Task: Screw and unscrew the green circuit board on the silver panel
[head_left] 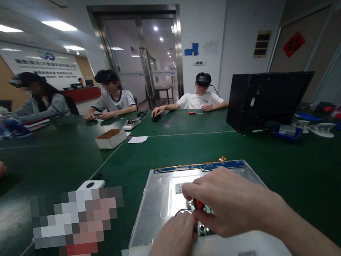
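My right hand [230,199] is closed around the red and black handle of a screwdriver [198,203], held over a small green circuit board [204,227]. The screwdriver's tip is hidden. My left hand [179,229] reaches to the board's left edge, its fingers drawn together beside the screwdriver; what they pinch, if anything, is hidden. Under both hands lies a silver metal panel [148,206] with a blue circuit strip [199,167] along its far edge. A dark wire [181,211] curves near my left fingers. A whitish part [228,253] sits nearest to me, below the board.
Left of the panel is a white device [91,184], partly pixelated. Farther off stand an open cardboard box [112,138] and a white paper [137,139]. A black monitor housing [265,96] and blue tray [287,132] are at right. Several people sit around the green table [179,149].
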{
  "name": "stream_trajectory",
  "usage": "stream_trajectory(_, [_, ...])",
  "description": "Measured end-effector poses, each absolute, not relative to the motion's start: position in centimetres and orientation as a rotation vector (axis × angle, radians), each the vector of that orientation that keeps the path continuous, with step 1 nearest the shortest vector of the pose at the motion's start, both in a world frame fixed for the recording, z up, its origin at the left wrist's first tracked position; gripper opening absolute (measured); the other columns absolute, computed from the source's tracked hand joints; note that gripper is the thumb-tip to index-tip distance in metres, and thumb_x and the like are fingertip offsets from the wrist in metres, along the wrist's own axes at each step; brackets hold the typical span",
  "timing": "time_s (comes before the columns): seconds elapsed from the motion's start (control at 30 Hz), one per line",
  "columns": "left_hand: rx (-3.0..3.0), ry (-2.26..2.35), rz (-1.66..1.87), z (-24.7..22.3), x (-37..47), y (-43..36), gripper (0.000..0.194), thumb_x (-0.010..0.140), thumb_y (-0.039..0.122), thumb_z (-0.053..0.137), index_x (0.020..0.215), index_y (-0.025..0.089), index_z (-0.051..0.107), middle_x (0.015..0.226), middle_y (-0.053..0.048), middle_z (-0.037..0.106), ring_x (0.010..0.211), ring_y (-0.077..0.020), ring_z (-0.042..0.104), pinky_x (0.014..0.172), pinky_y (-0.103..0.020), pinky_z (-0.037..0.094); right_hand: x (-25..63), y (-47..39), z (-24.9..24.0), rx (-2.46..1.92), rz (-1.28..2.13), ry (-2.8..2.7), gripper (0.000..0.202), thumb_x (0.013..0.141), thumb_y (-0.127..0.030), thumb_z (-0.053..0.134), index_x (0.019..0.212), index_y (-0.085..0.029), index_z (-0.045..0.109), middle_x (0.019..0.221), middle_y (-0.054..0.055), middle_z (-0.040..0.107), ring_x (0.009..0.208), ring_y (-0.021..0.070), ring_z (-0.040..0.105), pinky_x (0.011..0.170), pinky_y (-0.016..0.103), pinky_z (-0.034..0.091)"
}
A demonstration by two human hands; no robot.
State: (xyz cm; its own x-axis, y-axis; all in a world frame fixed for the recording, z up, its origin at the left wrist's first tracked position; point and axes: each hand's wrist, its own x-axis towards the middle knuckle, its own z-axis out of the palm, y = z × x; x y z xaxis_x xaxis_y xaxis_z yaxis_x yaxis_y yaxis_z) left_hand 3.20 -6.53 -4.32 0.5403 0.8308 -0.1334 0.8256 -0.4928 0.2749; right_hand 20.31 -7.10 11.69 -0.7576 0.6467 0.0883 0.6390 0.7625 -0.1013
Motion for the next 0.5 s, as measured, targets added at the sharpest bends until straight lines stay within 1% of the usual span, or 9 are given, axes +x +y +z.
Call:
stream_trajectory(0.1, [2.473,1.389,0.043,-4.58,3.1,-6.46,0.029,0.092,0.012,0.044,0.114,0.015,0.062,0.113,-0.014,0.066,0.103,-0.0286,0.062,0.091,-0.041,0.048,20.18,-6.88,11.44,-1.072,0.077,-2.823,0.011,0.086,-0.03,0.058,0.091,-0.02,0.056,0.08,0.001,0.069,0.065,0.0156,0.059,0.05,0.028,0.022])
stream_trajectory(0.17, [2.484,1.376,0.084,-4.6,3.0,-6.53,0.028,0.09,0.01,0.043,0.109,0.015,0.064,0.109,-0.012,0.068,0.101,-0.0268,0.063,0.091,-0.039,0.047,20.08,-6.76,11.28,-1.109,0.056,-2.814,0.019,0.089,-0.04,0.058,0.091,-0.021,0.057,0.077,0.001,0.069,0.064,0.0157,0.06,0.05,0.028,0.021])
stream_trajectory(0.23, [2.49,1.372,0.126,-4.49,2.92,-6.67,0.028,0.089,0.01,0.043,0.106,0.016,0.064,0.107,-0.012,0.068,0.1,-0.0262,0.063,0.092,-0.038,0.047,20.0,-6.72,11.2,-1.128,0.039,-2.815,0.023,0.09,-0.044,0.057,0.091,-0.021,0.059,0.075,0.001,0.069,0.064,0.0154,0.059,0.051,0.028,0.02])
stream_trajectory(0.27, [2.488,1.371,0.134,-4.44,2.88,-6.73,0.028,0.089,0.01,0.044,0.108,0.016,0.064,0.109,-0.012,0.068,0.101,-0.0265,0.063,0.092,-0.039,0.047,19.99,-6.74,11.21,-1.121,0.04,-2.819,0.02,0.09,-0.041,0.057,0.091,-0.021,0.059,0.075,0.001,0.069,0.063,0.015,0.059,0.051,0.028,0.02])
stream_trajectory(0.37, [2.486,1.342,0.138,-4.44,2.85,-6.81,0.029,0.089,0.012,0.048,0.114,0.016,0.061,0.118,-0.012,0.065,0.106,-0.028,0.061,0.094,-0.041,0.047,20.09,-6.94,11.37,-1.055,0.088,-2.832,0.008,0.087,-0.027,0.058,0.092,-0.021,0.057,0.079,0.001,0.069,0.064,0.0135,0.056,0.051,0.027,0.021])
stream_trajectory(0.43, [2.483,1.333,0.149,-4.52,2.87,-6.81,0.028,0.09,0.014,0.049,0.114,0.016,0.061,0.118,-0.011,0.065,0.105,-0.0278,0.061,0.093,-0.04,0.047,20.24,-7.09,11.53,-1.01,0.129,-2.835,0.01,0.083,-0.023,0.057,0.093,-0.021,0.056,0.082,0.001,0.068,0.064,0.0131,0.054,0.051,0.027,0.022])
stream_trajectory(0.5, [2.486,1.332,0.162,-4.49,2.89,-6.84,0.026,0.091,0.014,0.048,0.113,0.017,0.062,0.116,-0.01,0.065,0.103,-0.0267,0.062,0.092,-0.039,0.048,20.42,-7.17,11.65,-0.979,0.151,-2.833,0.012,0.081,-0.022,0.056,0.092,-0.02,0.054,0.083,0.001,0.067,0.064,0.0132,0.052,0.05,0.027,0.023])
